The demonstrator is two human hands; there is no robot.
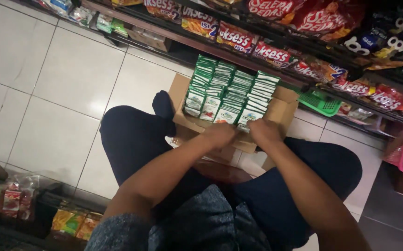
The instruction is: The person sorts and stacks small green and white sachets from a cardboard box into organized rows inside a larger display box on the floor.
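The left hand [218, 135] rests curled over the near edge of an open cardboard box [282, 109], its fingers bent down onto the front row of sachets; whether it actually pinches one cannot be told, since the fingertips are hidden. The right hand [264, 131] sits just beside it, to the right, also curled with the knuckles up, touching the near ends of the packets at the box's front wall, and its grip is likewise hidden. The box stands on the white tiled floor [53, 79] just beyond the person's knees, flaps open, packed with four tight rows of green-and-white sachets [231, 90] standing upright on edge and running from near to far. The person is seated low, dark trousers [132, 139] spread to either side of the box, one dark-socked foot [163, 107] touching the box's left flap. Beyond the box, along the far side, runs a low shelf [183, 39] lined with red and orange snack packets [269, 53]. A green plastic basket [321, 103] sits under that shelf, just right of the box. At the near left, more packaged goods [6, 197] lie on a dark rack.
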